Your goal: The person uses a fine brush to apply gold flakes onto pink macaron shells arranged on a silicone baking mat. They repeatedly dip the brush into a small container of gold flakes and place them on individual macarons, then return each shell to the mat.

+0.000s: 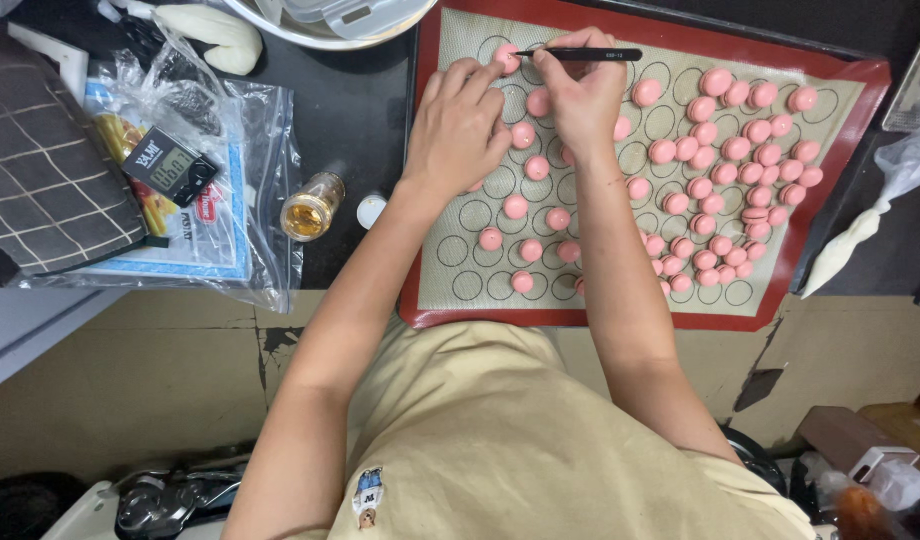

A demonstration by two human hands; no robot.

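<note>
Tweezers (580,54), thin and black, lay sideways across the far edge of the baking mat (450,180), pinched tight in the right hand (580,95), and their sharp tip pointed left at one pink shell (507,55) in the top corner. That shell sat just past the fingertips of the left hand (458,125), which rested spread flat on the mat right beside it, holding nothing. Lots more pink shells (740,170) were bunched up on the right side (well away from both hands), and a small bottle (313,205) stood off the mat to the left.
</note>
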